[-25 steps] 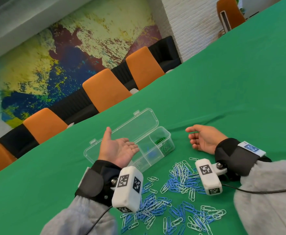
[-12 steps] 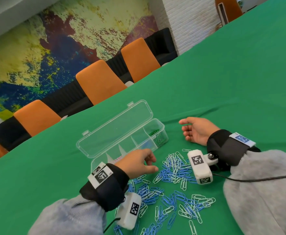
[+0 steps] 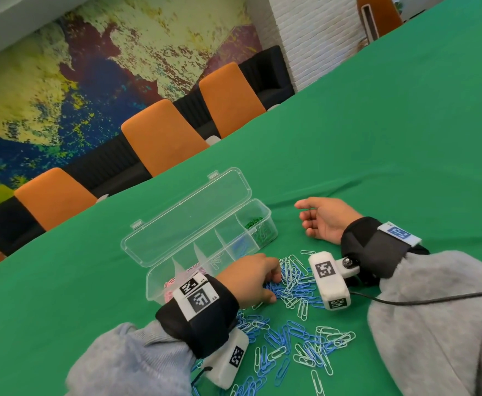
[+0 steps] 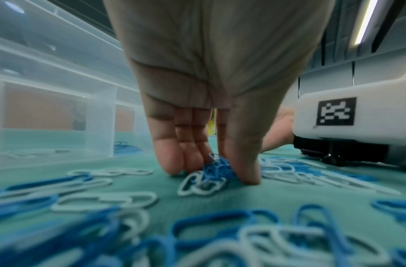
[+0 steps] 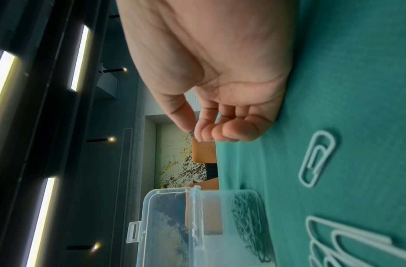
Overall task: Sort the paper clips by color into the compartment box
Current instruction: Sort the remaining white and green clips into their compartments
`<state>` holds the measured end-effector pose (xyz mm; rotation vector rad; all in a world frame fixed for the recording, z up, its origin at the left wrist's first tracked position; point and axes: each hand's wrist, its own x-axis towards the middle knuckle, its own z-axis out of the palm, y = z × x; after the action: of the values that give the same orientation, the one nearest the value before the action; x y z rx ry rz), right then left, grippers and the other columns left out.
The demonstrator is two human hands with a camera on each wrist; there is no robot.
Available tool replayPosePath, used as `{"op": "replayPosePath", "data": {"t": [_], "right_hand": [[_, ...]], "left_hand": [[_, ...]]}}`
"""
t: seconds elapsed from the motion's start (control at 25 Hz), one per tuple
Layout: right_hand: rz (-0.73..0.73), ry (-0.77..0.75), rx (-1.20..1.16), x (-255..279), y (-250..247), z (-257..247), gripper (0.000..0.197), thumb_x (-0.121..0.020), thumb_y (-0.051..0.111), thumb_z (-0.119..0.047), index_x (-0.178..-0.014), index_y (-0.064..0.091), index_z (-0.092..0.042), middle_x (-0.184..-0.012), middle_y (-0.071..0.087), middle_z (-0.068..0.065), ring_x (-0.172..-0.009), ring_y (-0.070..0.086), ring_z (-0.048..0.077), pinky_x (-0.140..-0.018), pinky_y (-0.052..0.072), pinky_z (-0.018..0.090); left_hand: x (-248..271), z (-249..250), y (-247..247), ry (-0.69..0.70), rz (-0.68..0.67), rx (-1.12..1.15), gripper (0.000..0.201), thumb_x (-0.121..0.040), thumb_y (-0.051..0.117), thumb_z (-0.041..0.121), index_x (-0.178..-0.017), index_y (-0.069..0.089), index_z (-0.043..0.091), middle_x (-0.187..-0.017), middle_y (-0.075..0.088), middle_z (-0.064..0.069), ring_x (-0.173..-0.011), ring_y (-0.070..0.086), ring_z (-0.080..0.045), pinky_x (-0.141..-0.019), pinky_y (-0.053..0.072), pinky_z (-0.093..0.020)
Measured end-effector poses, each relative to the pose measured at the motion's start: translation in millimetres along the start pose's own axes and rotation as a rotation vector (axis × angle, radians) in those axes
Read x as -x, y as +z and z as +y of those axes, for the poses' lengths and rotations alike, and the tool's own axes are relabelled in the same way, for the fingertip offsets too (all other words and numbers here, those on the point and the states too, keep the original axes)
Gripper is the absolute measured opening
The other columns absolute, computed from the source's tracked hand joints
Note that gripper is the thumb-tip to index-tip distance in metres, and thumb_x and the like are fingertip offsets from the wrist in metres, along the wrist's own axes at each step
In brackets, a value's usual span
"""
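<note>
Green cloth covers the whole tabletop (image 3: 377,124), with a few soft creases behind the box. I see orange chairs (image 3: 162,138) lined along its far edge, a black bench seat (image 3: 105,164) behind them, then a mottled yellow, blue and maroon wall mural (image 3: 77,81) and a white brick pillar (image 3: 305,38). Strip lights show on a dark ceiling in the right wrist view. The clear compartment box (image 3: 159,284) lies open, lid back, green clips in its far-right cell. Loose blue and white paper clips (image 3: 300,338) lie scattered just in front of it. My left hand (image 3: 251,278) pinches a small blue bunch (image 4: 217,168) between thumb and fingers. My right hand (image 3: 325,218) rests on its side, loosely curled, holding nothing.
</note>
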<state>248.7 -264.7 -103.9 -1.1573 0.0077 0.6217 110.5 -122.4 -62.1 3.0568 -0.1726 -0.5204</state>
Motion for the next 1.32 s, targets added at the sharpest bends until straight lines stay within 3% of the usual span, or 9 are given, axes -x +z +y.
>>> {"op": "replayPosePath", "data": {"t": [0.28,0.48,0.68,0.84,0.96,1.16,1.32], "right_hand": [[0.012,-0.006,0.023,1.7,1.4,-0.8,0.01,-0.092,0.05,-0.012,-0.084,0.056,-0.013,-0.06,0.045,0.002,-0.045,0.039,0.013,-0.036,0.034,0.016],[0.018,-0.014,0.037,2.4,1.2,-0.6,0.009,-0.091,0.05,-0.013,-0.084,0.056,-0.014,-0.06,0.046,0.002,-0.044,0.039,0.012,-0.037,0.035,0.017],[0.011,-0.013,0.037,3.0,1.1,-1.0,0.009,-0.092,0.05,-0.013,-0.085,0.056,-0.014,-0.059,0.046,0.002,-0.042,0.039,0.012,-0.037,0.034,0.017],[0.005,-0.013,0.044,3.6,1.8,-2.0,0.007,-0.092,0.05,-0.013,-0.087,0.055,-0.013,-0.06,0.046,0.002,-0.046,0.039,0.013,-0.037,0.035,0.017],[0.005,-0.017,0.045,4.3,1.0,-2.1,0.007,-0.092,0.049,-0.012,-0.088,0.055,-0.013,-0.061,0.046,0.002,-0.048,0.039,0.014,-0.037,0.035,0.017],[0.009,-0.014,0.049,3.1,1.5,-1.5,0.004,-0.092,0.051,-0.013,-0.091,0.055,-0.012,-0.061,0.046,0.002,-0.047,0.039,0.013,-0.036,0.036,0.017],[0.005,-0.019,0.055,2.3,1.1,-0.9,0.004,-0.091,0.051,-0.013,-0.089,0.055,-0.012,-0.06,0.046,0.002,-0.046,0.04,0.013,-0.037,0.036,0.018]], "left_hand": [[2.5,8.2,3.0,0.001,0.017,-0.118,0.008,-0.089,0.055,0.016,-0.093,0.048,0.017,-0.088,0.051,-0.001,-0.08,0.046,-0.02,-0.07,0.036,-0.026],[0.0,11.0,5.4,-0.029,-0.021,-0.11,0.008,-0.088,0.05,0.009,-0.089,0.046,0.016,-0.082,0.049,0.0,-0.079,0.045,-0.019,-0.069,0.035,-0.025],[5.1,-9.4,2.0,-0.163,-0.056,0.329,0.018,-0.091,0.056,0.008,-0.077,0.052,0.019,-0.069,0.057,0.004,-0.051,0.054,-0.001,-0.059,0.05,-0.018],[13.2,-28.5,-3.4,-0.216,-0.069,0.672,0.015,-0.09,0.057,0.002,-0.08,0.055,0.012,-0.061,0.059,0.001,-0.049,0.056,-0.006,-0.057,0.053,-0.02],[18.3,-37.1,-18.3,-0.21,0.03,0.858,0.013,-0.089,0.056,-0.003,-0.08,0.054,0.007,-0.059,0.058,-0.002,-0.049,0.056,-0.009,-0.053,0.052,-0.02],[15.7,-45.0,-49.3,-0.267,0.287,0.883,0.012,-0.088,0.057,-0.002,-0.08,0.055,0.006,-0.065,0.058,-0.003,-0.047,0.051,-0.008,-0.05,0.048,-0.019],[3.3,-59.1,-57.5,-0.346,0.539,0.836,0.005,-0.091,0.058,0.01,-0.095,0.058,0.008,-0.086,0.064,-0.006,-0.061,0.055,-0.01,-0.052,0.049,-0.016]]}}
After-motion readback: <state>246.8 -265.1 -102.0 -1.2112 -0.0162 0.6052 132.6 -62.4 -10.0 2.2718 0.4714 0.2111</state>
